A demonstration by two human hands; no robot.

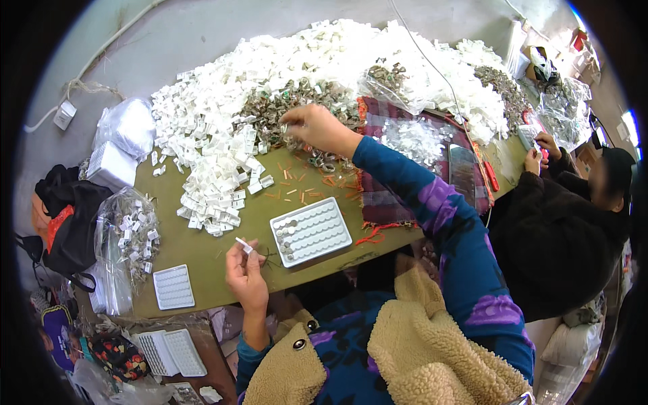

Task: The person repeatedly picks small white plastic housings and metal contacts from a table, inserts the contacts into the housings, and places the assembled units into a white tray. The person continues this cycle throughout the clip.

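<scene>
Selection of a small part seems to be the step in hand: the right hand (317,128) is over the heap of metal pieces (270,111) on the bench (209,255), its grip too blurred to tell spread from pinching. The left hand (248,275) pinches a white plastic piece (244,245) just left of the tray (325,236); the next move probably calls for keeping that piece steady while a metal one is brought to it.

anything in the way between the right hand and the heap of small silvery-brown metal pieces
Nothing visible: the right hand is over the heap of small silvery-brown metal pieces, though blur hides whether it touches them.
</scene>
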